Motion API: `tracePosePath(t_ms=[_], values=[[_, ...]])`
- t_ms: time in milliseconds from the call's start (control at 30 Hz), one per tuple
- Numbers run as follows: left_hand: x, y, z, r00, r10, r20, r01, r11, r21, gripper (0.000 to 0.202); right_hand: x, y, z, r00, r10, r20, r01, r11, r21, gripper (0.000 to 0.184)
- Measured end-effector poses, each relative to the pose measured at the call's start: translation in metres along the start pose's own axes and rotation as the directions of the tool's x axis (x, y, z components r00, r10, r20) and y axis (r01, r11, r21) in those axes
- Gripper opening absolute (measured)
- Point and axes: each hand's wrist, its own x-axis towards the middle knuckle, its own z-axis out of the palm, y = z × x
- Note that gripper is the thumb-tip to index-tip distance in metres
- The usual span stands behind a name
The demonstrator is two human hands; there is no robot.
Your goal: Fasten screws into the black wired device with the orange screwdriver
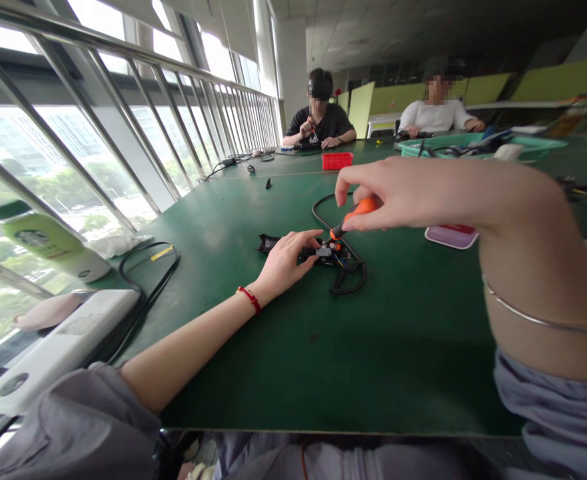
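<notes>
1 opened black plastic device (324,253): lies on the flat green table (273,373), at the fingertips of the left hand (290,257) and directly below the right hand (398,193).
Left grip: thumb on the near side, fingers on the far side, closed on the device.
Right grip: fingers curled around the rounded handle of 1 orange-and-black screwdriver (362,208), slanting down to the device; whether its tip touches is too small to tell.
Thin black cord (364,277): loops just beside the device.
Far side: 1 small red plastic basket (337,161), 2 seated people.
Left edge: 1 green-and-white plastic bottle (48,240).
In the way: right wrist, partly covering 1 flat purple pale-edged object (452,238).
</notes>
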Motion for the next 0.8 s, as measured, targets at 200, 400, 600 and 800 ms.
tracePosePath(t_ms=[200,400,600,800], values=[[0.000,-0.001,0.000,1.000,0.004,-0.006,-0.004,1.000,0.009,0.045,-0.002,0.005,0.000,0.998,-0.059,-0.036,0.058,0.998,-0.020,0.028],[0.000,0.000,0.002,1.000,0.014,-0.014,-0.013,1.000,0.020,0.044,-0.001,-0.005,0.000,1.000,-0.006,-0.031,0.006,1.000,-0.002,0.039],[0.002,0.001,0.002,1.000,0.010,-0.010,-0.010,1.000,0.021,0.044,-0.001,-0.011,0.003,0.986,0.121,-0.112,-0.134,0.984,-0.115,0.054],[0.001,0.000,0.002,1.000,0.004,0.005,-0.004,1.000,0.010,0.043,0.000,-0.008,0.001,0.993,0.084,-0.085,-0.089,0.995,-0.054,0.036]])
